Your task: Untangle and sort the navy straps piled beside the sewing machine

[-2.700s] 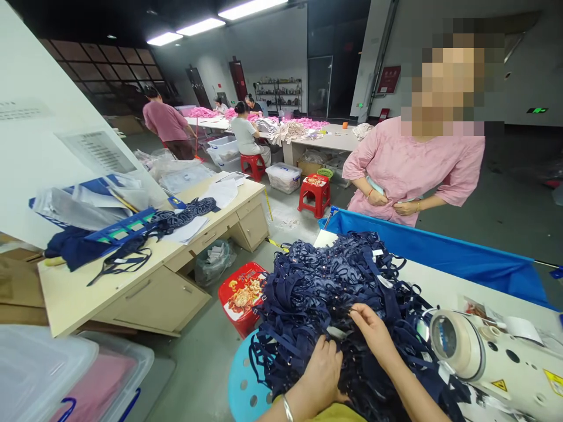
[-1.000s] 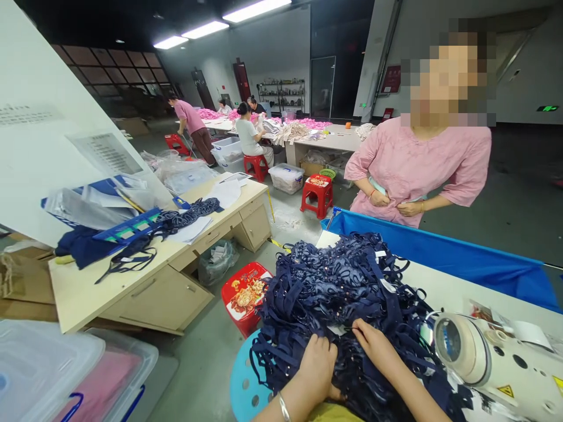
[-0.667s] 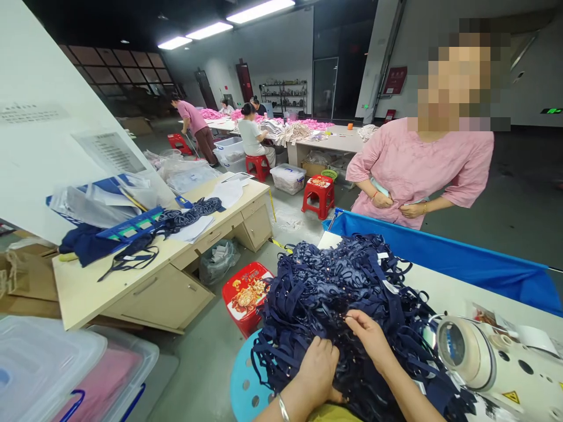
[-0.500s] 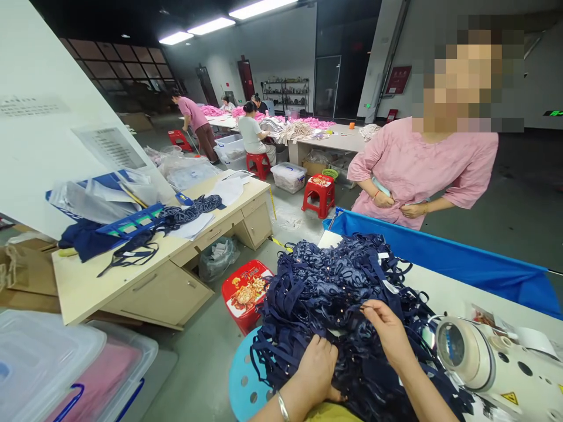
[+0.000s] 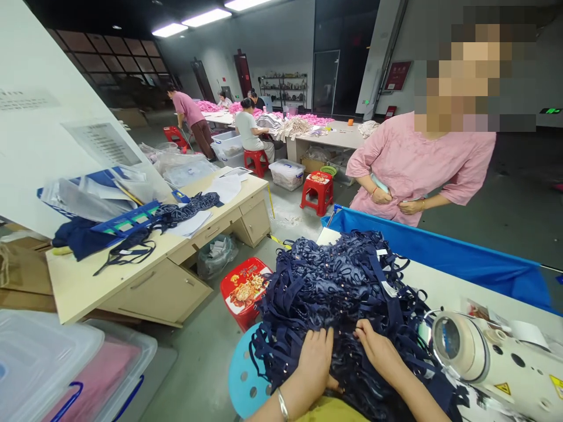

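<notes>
A large heap of navy blue bras (image 5: 316, 275), with many thin straps and small metal parts, lies at the table's near edge. My left hand (image 5: 314, 357), a silver bangle on its wrist, is at the near side of the heap, its fingers curled together over a dark bra and its thumb lower down. Just across from it, my right hand (image 5: 373, 349) has closed its fingertips on the edge of the dark fabric. The fabric between the hands is dark, and its exact outline cannot be made out.
A cream sewing machine (image 5: 497, 357) stands right of the heap. Beyond the table runs a blue cloth bin (image 5: 440, 240), with a person in pink (image 5: 422, 164) behind it. Red stools (image 5: 244, 287), a turquoise stool (image 5: 241, 372), a desk (image 5: 145, 287) and lidded boxes (image 5: 48, 346) are at left.
My right hand has come down and a little left, closer to my left hand. My left hand has shifted slightly toward the far side. The view has turned a little.
</notes>
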The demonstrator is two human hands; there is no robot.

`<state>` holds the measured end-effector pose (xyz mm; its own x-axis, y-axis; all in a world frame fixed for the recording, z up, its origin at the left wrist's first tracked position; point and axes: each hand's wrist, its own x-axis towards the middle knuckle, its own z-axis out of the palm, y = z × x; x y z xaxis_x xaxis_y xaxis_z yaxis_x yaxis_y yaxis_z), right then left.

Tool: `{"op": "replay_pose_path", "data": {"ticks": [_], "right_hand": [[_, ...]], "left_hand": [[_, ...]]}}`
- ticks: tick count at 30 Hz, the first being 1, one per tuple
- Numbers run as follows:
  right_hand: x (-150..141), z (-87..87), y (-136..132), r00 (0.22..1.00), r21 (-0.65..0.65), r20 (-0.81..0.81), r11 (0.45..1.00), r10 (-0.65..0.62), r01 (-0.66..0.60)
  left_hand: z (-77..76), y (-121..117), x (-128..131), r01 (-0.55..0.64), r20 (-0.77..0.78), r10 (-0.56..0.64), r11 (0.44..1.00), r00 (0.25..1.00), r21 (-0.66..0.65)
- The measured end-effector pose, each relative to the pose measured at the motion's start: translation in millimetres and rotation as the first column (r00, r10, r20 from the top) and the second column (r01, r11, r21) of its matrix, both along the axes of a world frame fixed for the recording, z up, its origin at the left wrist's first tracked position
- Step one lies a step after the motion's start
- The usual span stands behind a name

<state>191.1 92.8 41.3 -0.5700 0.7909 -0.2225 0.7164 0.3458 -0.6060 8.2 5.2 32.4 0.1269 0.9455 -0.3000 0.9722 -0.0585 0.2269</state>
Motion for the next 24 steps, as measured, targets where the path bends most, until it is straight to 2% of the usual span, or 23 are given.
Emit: {"op": "replay_pose_path", "data": {"ticks": [2,4,8,12,15,17,19,21,24], "right_hand": [[-0.5,-1.8,4.9,0.999,-0.035,-0.022,0.998,-0.049,0.048],[-7.3,-2.0,11.0,0.996,-0.007,-0.024,0.996,-0.086,0.086],[-28.3,0.0,14.8,0.990,0.039,-0.094,0.993,-0.104,0.108],[-38.4,5.5,14.3,0.957,-0.027,-0.273,0.995,-0.100,0.097],[-34.8,12.5,22.1,0.916,-0.092,-0.361,0.984,-0.173,0.150],[-31.2,15.7,30.0,0.899,-0.112,-0.387,0.979,-0.203,0.173],[-29.0,15.1,35.4,0.919,-0.088,-0.349,0.983,-0.184,0.163],[-27.8,10.3,35.4,0.952,-0.053,-0.260,0.987,-0.158,0.150],[-24.5,0.8,26.6,0.977,-0.035,-0.144,0.987,-0.158,0.154]], "left_hand": [[-1.1,0.0,-1.2,0.058,-0.022,-0.058,0.998,0.998,0.003],[-1.4,-0.7,-4.1,0.130,-0.047,-0.128,0.990,0.991,0.055],[4.6,1.1,-10.0,0.316,-0.078,-0.308,0.936,0.948,0.152],[8.3,5.5,-9.1,0.353,-0.173,-0.335,0.932,0.926,0.085],[2.7,7.1,-8.6,0.358,-0.185,-0.333,0.925,0.924,0.125],[-0.3,8.7,-11.7,0.343,-0.119,-0.327,0.926,0.937,0.155],[1.6,12.2,-18.0,0.301,0.005,-0.306,0.939,0.952,0.165],[9.0,18.0,-26.1,0.220,0.169,-0.244,0.964,0.955,0.151],[23.2,29.9,-37.0,0.111,0.388,-0.137,0.990,0.911,0.090]]}}
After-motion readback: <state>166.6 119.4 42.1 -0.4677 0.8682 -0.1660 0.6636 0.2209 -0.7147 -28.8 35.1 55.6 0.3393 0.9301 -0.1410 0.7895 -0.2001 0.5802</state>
